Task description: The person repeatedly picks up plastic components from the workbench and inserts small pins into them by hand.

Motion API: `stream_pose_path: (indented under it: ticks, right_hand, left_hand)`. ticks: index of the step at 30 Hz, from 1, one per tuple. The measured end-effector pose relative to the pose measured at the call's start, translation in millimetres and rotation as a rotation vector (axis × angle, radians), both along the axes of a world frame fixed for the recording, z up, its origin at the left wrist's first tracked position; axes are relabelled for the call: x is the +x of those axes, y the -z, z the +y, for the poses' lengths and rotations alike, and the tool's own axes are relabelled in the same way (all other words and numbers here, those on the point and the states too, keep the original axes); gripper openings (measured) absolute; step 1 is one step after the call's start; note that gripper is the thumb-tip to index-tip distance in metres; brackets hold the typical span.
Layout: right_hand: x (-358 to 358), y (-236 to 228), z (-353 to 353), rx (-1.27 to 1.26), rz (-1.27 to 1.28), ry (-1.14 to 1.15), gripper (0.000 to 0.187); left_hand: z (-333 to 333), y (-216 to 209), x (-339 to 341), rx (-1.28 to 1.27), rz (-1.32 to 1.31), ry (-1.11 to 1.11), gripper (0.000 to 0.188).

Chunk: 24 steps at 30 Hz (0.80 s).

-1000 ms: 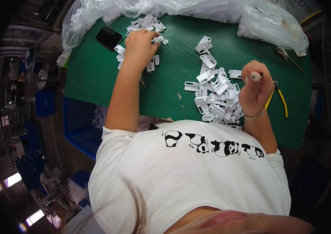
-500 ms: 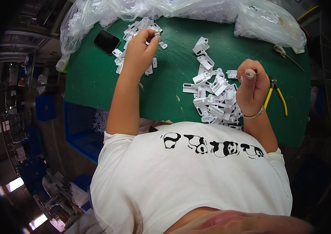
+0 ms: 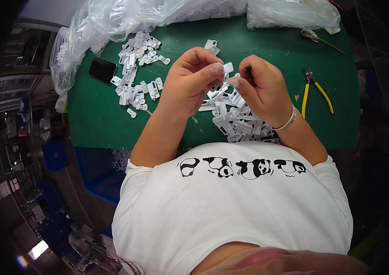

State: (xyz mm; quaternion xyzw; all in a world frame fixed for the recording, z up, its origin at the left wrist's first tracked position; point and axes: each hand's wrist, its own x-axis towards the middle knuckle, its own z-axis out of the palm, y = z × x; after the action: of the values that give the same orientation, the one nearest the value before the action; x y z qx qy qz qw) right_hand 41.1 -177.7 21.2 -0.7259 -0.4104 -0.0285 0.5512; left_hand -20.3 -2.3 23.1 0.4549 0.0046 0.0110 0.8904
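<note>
My left hand (image 3: 190, 82) pinches a small white plastic part (image 3: 228, 68) between thumb and fingertips, above the table's middle. Close beside it on the right is my right hand (image 3: 265, 91), its fingers curled and its thumb pointing toward the part. Something dark shows inside the right hand's curled fingers, mostly hidden, and I cannot make out its kind. Below both hands lies a loose pile of white plastic parts (image 3: 238, 123), flat pieces with slots. A second pile of similar white parts and smaller tabs (image 3: 132, 94) spreads over the left side.
Yellow-handled cutting pliers (image 3: 309, 82) lie right of my right hand. A thin tool with a wrapped end (image 3: 323, 40) is behind them. A black phone (image 3: 102, 70) lies at the left. Clear plastic bags (image 3: 290, 13) line the far edge; a blue crate (image 3: 96, 174) stands below the table.
My left hand has come from the left pile to the middle, bringing a white part. My right hand has moved left to meet it. The whole view has shifted slightly.
</note>
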Motion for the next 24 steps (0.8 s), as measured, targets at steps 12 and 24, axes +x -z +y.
stream_pose_path:
  ticks: [12, 24]
  right_hand:
    - [-0.4, 1.2, 0.3, -0.134, 0.000, -0.098, 0.028]
    - [3.6, -6.7, -5.9, -0.299, -0.033, -0.173, 0.034]
  left_hand:
    - [-0.3, 7.8, -6.5, 0.016, -0.013, 0.036, 0.010]
    - [2.0, 7.9, -8.7, 0.120, -0.070, 0.038, 0.011]
